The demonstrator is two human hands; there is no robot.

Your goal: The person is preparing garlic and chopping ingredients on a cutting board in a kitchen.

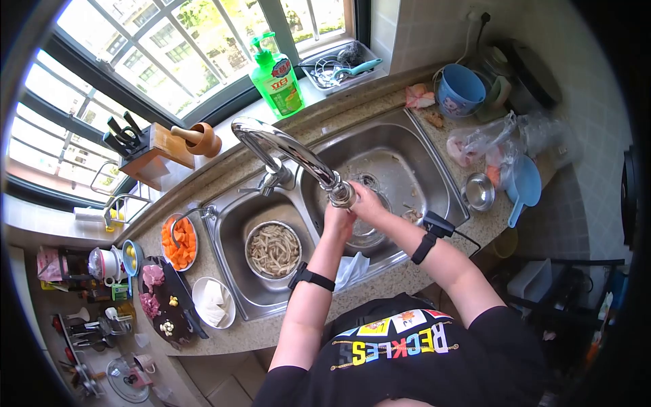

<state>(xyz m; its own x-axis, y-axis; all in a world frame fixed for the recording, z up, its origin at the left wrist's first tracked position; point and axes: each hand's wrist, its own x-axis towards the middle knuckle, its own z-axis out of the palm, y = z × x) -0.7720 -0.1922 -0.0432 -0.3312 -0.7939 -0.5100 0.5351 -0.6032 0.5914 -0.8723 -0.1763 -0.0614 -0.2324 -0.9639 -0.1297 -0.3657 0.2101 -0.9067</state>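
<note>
My left hand and my right hand meet just below the chrome faucet head, over the right basin of the steel sink. The faucet head and the hands themselves hide most of the fingers, so whether anything is between them cannot be made out. Beneath the hands lies a round, shiny, bowl-like thing, partly covered by my wrists. In the left basin sits a round metal bowl full of pale, greyish strips of food.
To the left are a bowl of orange chunks, a white bowl, and a dark board with meat and a knife. Green soap bottle stands behind. Blue cup, metal bowl and blue ladle-like scoop are right.
</note>
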